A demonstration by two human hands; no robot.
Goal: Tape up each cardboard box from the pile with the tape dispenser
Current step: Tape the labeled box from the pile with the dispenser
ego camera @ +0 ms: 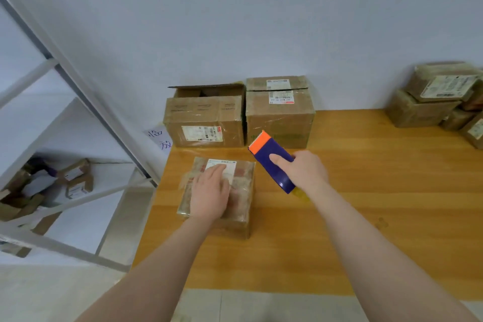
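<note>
Glossy orange-brown wood surface (366,191), plain pale wall (261,21), white metal shelf (78,81) on your left. The small, shiny tape-wrapped cardboard box (243,206) sits near the surface's left edge. Your left grip (209,191) lies flat on top, fingers straight. Your right grip (303,170) curls round the blue, orange-tipped tape dispenser (269,157), just right of that box. The pile (431,102) is at the far right.

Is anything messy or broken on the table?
The back left box stands open, its top flap up, while the box beside it looks closed. Loose, wrinkled tape sticks out from the small box under the left hand.
</note>
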